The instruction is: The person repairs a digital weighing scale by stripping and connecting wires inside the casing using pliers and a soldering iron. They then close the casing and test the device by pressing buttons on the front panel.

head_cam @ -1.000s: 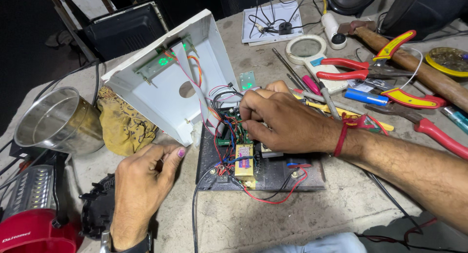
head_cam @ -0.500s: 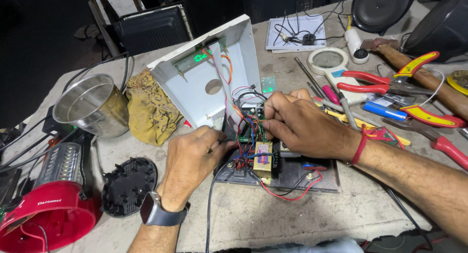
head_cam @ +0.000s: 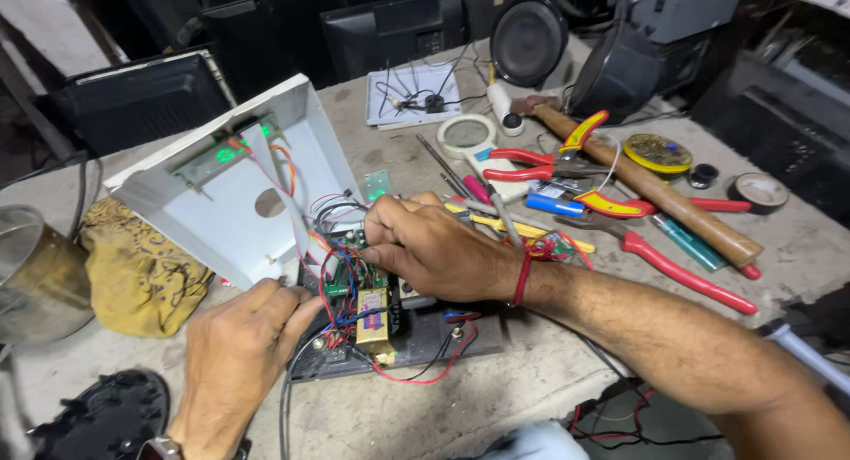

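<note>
An opened electronic device lies on the workbench: a dark base with a green circuit board, a yellow-taped transformer and tangled red, blue and black wires. Its white plastic cover leans tilted behind, still joined by wires, with green lit parts inside. My right hand rests over the board, fingertips pinched down among the wires. My left hand lies at the base's left edge, fingers touching the wires and the cover's lower rim.
Red-handled pliers, a wooden-handled hammer, screwdrivers, tape rolls and a white sheet with wires lie behind and right. A yellow rag and metal pot sit left. Dark monitors and speakers line the back.
My left hand has come up from the bench to the base's left edge and stays there. My right hand stays on the board. The view has shifted closer.
</note>
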